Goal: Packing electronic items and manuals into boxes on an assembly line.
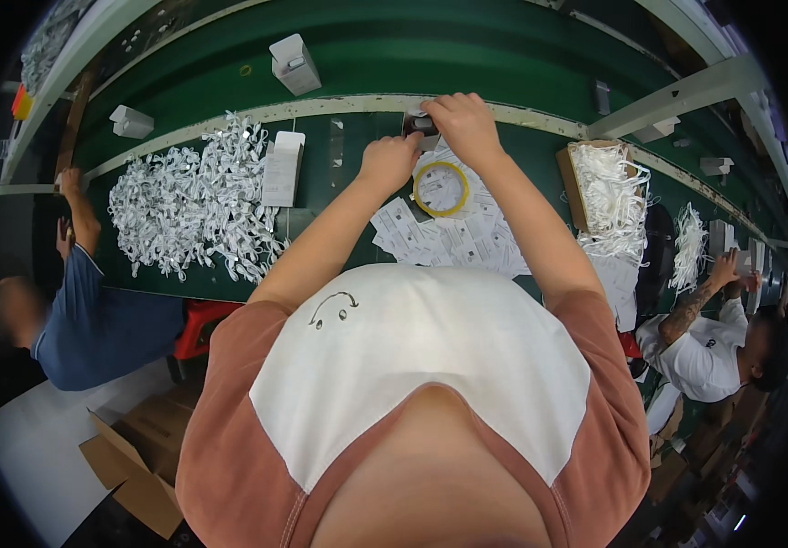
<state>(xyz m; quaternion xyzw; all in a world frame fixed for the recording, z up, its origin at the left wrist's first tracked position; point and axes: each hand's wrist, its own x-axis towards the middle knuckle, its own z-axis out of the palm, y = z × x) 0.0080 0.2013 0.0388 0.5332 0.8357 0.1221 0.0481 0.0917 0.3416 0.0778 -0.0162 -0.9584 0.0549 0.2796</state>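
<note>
The left hand [389, 163] and right hand [464, 126] grasp a small dark item [422, 125] between them, just beyond the yellow tape roll [440, 214]; fingers cover too much of it to name it. Printed leaflets [467, 245] spread around the roll. Left of the roll, past the forearm, a white carton [281, 175] with a raised flap stands beside a heap of coiled white cables [184, 201]. Right of the roll, an open cardboard box [573, 190] brims with white cords [615, 187]. Well beyond the roll, another flapped carton [295, 71] stands on a green conveyor belt [394, 55]. Under the roll lies a green workbench [316, 169]. Far left of it are a person in blue [106, 329] and a red stool [197, 325]; far right, a person in white [709, 356].
</note>
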